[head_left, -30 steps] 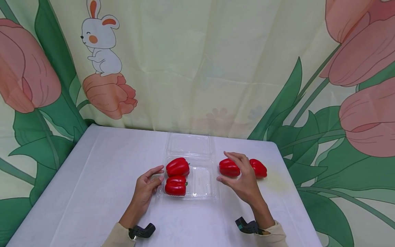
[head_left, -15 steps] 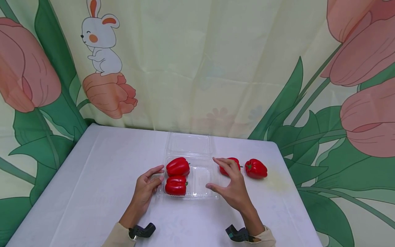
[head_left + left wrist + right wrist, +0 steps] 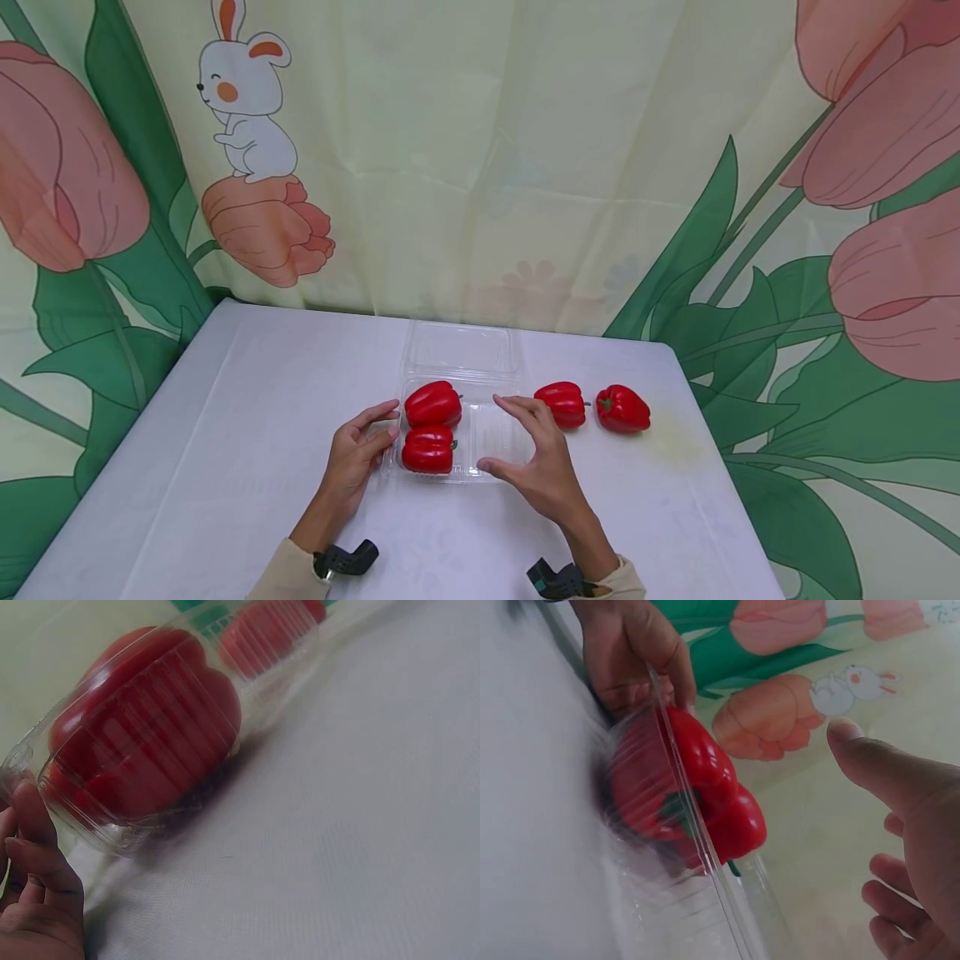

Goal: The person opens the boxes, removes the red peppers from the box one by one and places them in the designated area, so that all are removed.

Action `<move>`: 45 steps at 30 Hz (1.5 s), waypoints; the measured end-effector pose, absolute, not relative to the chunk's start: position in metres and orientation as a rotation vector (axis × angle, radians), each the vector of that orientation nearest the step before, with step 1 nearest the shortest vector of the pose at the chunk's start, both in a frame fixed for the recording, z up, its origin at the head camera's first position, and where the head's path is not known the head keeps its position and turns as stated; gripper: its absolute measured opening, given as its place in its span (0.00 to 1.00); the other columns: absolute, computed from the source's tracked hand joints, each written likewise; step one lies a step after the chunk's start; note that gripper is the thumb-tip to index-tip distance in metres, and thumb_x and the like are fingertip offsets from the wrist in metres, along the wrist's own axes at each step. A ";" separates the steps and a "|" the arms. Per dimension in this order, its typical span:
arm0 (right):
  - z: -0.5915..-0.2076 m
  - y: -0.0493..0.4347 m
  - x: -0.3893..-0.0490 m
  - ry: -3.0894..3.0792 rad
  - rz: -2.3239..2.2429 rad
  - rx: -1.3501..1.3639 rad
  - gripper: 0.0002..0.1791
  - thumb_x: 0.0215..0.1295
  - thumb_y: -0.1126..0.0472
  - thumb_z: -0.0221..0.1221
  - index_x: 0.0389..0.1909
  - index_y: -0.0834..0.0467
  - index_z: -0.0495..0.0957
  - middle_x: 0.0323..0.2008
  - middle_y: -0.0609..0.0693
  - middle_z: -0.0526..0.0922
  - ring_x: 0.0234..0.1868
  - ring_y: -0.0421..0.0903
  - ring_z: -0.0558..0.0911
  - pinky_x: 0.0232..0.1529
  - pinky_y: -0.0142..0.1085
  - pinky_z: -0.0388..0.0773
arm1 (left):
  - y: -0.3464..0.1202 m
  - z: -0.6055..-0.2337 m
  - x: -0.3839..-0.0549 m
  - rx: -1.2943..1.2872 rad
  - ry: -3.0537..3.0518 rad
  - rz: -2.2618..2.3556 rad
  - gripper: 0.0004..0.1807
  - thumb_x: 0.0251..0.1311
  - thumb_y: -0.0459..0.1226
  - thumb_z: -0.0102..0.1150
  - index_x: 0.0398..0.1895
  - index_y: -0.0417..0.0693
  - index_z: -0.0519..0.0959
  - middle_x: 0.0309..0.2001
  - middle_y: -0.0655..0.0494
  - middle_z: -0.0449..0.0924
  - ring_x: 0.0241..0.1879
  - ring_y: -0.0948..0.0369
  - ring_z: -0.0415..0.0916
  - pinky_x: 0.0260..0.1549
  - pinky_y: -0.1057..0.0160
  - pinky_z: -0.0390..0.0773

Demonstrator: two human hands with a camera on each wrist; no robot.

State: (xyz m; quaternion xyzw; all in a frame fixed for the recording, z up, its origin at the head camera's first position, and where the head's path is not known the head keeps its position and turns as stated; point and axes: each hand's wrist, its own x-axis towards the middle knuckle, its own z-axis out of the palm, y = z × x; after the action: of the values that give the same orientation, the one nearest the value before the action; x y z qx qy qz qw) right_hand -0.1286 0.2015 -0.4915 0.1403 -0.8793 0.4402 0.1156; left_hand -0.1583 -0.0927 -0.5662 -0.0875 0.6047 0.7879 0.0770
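Observation:
A clear plastic clamshell container (image 3: pixel 487 437) lies opened out on the table, its lid (image 3: pixel 461 350) folded back away from me. Two red bell peppers, the far one (image 3: pixel 432 404) and the near one (image 3: pixel 427 450), fill its left half. My left hand (image 3: pixel 354 458) holds the container's left rim between thumb and fingers; the left wrist view shows fingertips (image 3: pixel 31 814) right at the rim beside a pepper (image 3: pixel 150 727). My right hand (image 3: pixel 546 467) hovers over the container's right side, thumb and fingers spread apart with nothing between them, as the right wrist view also shows.
To the right of the container, two more red bell peppers, one (image 3: pixel 562 405) partly behind my right hand and another (image 3: pixel 622 409), lie on the white tablecloth (image 3: pixel 240 433). A curtain (image 3: pixel 450 167) printed with tulips and a rabbit hangs behind the table.
My right hand has moved left, from beside the loose peppers to over the container's right side, uncovering those peppers. My left hand and the container have stayed in place.

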 end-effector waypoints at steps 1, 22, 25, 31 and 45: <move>-0.492 0.200 -0.128 -2.579 1.303 0.410 0.47 0.49 0.48 0.83 0.73 0.36 0.75 0.67 0.42 0.76 0.70 0.46 0.75 0.62 0.61 0.82 | -0.093 -0.566 -0.158 -0.262 1.812 2.359 0.30 0.66 0.40 0.74 0.71 0.54 0.78 0.64 0.54 0.80 0.33 0.62 0.74 0.34 0.73 0.79; -0.512 0.161 -0.128 -2.660 1.379 0.414 0.46 0.48 0.51 0.84 0.71 0.41 0.77 0.64 0.40 0.77 0.67 0.43 0.76 0.61 0.52 0.85 | -0.091 -0.565 -0.157 -0.254 1.829 2.371 0.29 0.67 0.39 0.73 0.71 0.52 0.78 0.62 0.54 0.81 0.33 0.63 0.75 0.34 0.74 0.79; -0.514 0.157 -0.130 -2.690 1.398 0.441 0.46 0.49 0.49 0.84 0.71 0.42 0.77 0.63 0.40 0.77 0.67 0.44 0.77 0.61 0.51 0.85 | -0.091 -0.565 -0.157 -0.250 1.822 2.376 0.29 0.67 0.38 0.73 0.71 0.51 0.78 0.62 0.54 0.81 0.33 0.63 0.74 0.34 0.74 0.79; -0.517 0.150 -0.131 -2.772 1.381 0.459 0.45 0.50 0.46 0.82 0.71 0.41 0.77 0.61 0.42 0.78 0.65 0.49 0.79 0.60 0.48 0.86 | -0.090 -0.565 -0.157 -0.249 1.826 2.378 0.29 0.67 0.38 0.73 0.70 0.51 0.78 0.62 0.53 0.81 0.31 0.64 0.74 0.33 0.74 0.79; -0.514 0.136 -0.138 -2.858 1.347 0.464 0.44 0.50 0.50 0.83 0.71 0.44 0.77 0.60 0.45 0.78 0.65 0.46 0.77 0.55 0.47 0.88 | -0.091 -0.564 -0.156 -0.243 1.846 2.366 0.29 0.67 0.39 0.73 0.71 0.52 0.78 0.62 0.53 0.81 0.33 0.63 0.74 0.34 0.73 0.80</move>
State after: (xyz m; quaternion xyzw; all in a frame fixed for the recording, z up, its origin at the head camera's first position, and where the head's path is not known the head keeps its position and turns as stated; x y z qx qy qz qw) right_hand -0.1379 0.1360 -0.5142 0.1453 -0.8946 0.4217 -0.0261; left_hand -0.1565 -0.0911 -0.5645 -0.0804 0.6117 0.7843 0.0653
